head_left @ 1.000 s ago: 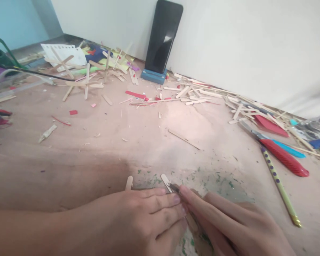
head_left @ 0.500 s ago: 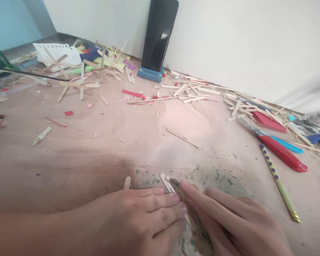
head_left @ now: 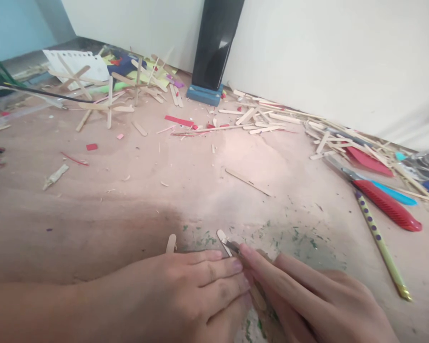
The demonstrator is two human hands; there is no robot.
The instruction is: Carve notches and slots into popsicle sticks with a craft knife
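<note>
A wooden craft stick lies slantwise on the table under my left hand. My left hand's fingers are close together, pressing the stick down; its thumb is hidden. My right hand is closed around a knife, whose slim metal blade rests on the stick just beyond my left fingertips. Most of the knife's handle is covered by my fingers. Pale shavings show at the blade tip. The rounded end of another craft stick pokes out from behind my left hand.
Red-handled pliers and a dotted pencil lie at the right. Loose sticks and paper scraps line the wall. A black phone leans in a blue stand. Star-shaped stick pieces stand at the left.
The view has shifted slightly. The blade stays at the stick's far end, with only a small movement of my right hand. My left hand keeps pressing in the same place.
</note>
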